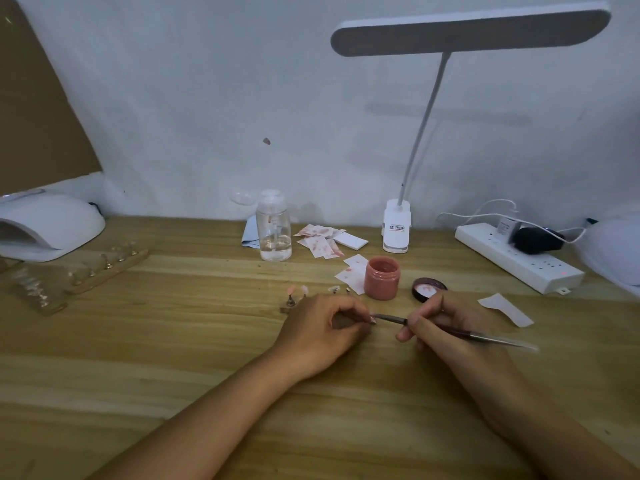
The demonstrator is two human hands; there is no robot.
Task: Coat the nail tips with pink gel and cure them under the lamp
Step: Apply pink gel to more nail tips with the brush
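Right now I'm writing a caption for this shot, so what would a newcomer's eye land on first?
Probably the two hands at the centre of the wooden table: the left hand pinches a small nail tip while the right hand touches a thin brush to it. Just behind stands the open jar of pink gel, and the white desk lamp looms above right.

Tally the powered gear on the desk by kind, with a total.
Curing lamps: 2, one at the left edge, one partly cut off at the right edge
Desk lamp: 1
Power strip: 1
Total: 4
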